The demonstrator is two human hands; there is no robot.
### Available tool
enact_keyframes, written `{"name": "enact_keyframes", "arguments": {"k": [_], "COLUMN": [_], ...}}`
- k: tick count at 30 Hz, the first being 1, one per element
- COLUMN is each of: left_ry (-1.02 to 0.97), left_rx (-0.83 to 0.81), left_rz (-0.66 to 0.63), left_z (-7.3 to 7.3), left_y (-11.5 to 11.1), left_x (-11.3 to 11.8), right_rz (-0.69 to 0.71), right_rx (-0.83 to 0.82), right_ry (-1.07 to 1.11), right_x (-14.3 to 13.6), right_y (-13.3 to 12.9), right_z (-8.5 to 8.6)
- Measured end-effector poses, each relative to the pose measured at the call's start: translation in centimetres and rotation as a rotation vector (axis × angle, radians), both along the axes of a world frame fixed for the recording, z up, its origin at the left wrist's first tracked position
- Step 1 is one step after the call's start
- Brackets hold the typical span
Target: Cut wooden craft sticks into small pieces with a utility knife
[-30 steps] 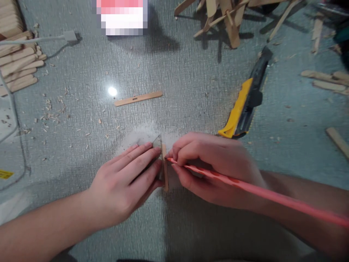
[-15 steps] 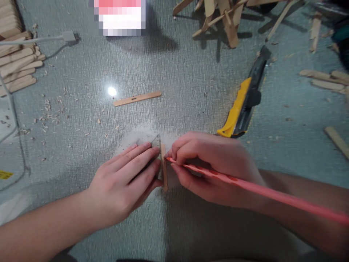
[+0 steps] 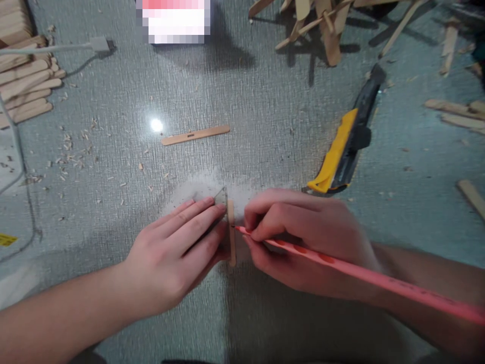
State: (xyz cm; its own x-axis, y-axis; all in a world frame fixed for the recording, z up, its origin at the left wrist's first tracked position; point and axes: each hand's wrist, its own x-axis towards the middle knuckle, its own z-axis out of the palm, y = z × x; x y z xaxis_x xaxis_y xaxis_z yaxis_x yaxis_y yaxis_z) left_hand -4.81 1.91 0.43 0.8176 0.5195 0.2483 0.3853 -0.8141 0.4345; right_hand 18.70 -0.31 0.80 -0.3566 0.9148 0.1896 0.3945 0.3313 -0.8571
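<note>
A short wooden craft stick [image 3: 232, 247] lies upright in view, along the edge of a thin clear ruler or set square [image 3: 224, 192], most of which is hidden. My left hand [image 3: 172, 247] lies over that clear piece, fingers stretched out flat, their tips close by the stick. In my right hand [image 3: 299, 237] a pink pencil [image 3: 364, 268] with orange-red spots is pinched near its point. The pencil tip touches or nearly touches the stick, by a small dark mark. Ahead of my hands lies another craft stick [image 3: 197, 135] with a small dark slot at its middle.
A yellow and black utility knife [image 3: 343, 141] lies beyond my right hand. Craft sticks [image 3: 30, 86] are piled at the left beside a white cable [image 3: 68, 49]. A structure of joined sticks [image 3: 322, 25] stands at the back. Wood chips [image 3: 76, 149] are scattered left; loose sticks [image 3: 454, 108] lie right.
The whole view has shifted slightly, so things sit a little farther right. The pencil tip has moved slightly down along the stick, and my right hand's fingers have moved back a little from it.
</note>
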Motion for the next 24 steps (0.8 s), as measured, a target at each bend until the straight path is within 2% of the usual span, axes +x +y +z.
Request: {"name": "enact_keyframes", "arguments": {"k": [24], "left_ry": [0.008], "left_rx": [-0.022], "left_rz": [-0.007], "left_z": [0.09], "left_y": [-0.01], "left_x": [-0.02], "right_rz": [0.021], "right_rx": [-0.02], "right_ry": [-0.052], "right_x": [0.24], "right_y": [-0.06], "right_z": [-0.2]}}
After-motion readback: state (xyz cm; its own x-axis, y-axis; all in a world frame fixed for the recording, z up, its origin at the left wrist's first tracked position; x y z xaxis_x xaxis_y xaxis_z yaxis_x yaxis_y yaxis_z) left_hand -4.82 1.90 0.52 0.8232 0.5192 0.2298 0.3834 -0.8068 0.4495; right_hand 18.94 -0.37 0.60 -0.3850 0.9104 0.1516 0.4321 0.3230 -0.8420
